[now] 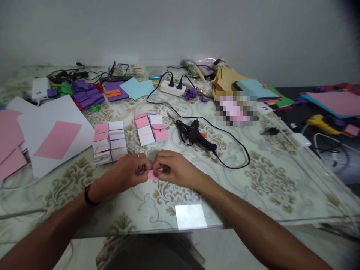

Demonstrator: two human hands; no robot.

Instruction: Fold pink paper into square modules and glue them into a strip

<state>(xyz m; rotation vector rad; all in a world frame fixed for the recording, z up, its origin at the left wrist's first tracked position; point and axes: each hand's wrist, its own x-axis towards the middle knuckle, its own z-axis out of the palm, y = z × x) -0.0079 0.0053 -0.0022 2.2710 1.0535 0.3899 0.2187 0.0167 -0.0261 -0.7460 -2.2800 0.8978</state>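
A small piece of pink paper [152, 175] is pinched between my two hands over the front middle of the table, mostly covered by the fingers. My left hand [132, 168] grips its left side, the fingers curled. On the other side, my right hand [174, 167] is closed with thumb and forefinger on the paper; the fingertips of both hands nearly meet. Just beyond the hands lie two blocks of folded pink and white paper, a left one [109, 141] and a right one [150, 128]. A black glue gun [194, 135] rests to the right.
White sheets [60, 112] with a pink rectangle [59, 140] lie at the left. A power strip [172, 88] with black plugs stands at the back, its cord looping around the glue gun. Purple folded papers [87, 95] and yellow paper [226, 80] are farther back. A bright patch [191, 216] shows near the front edge.
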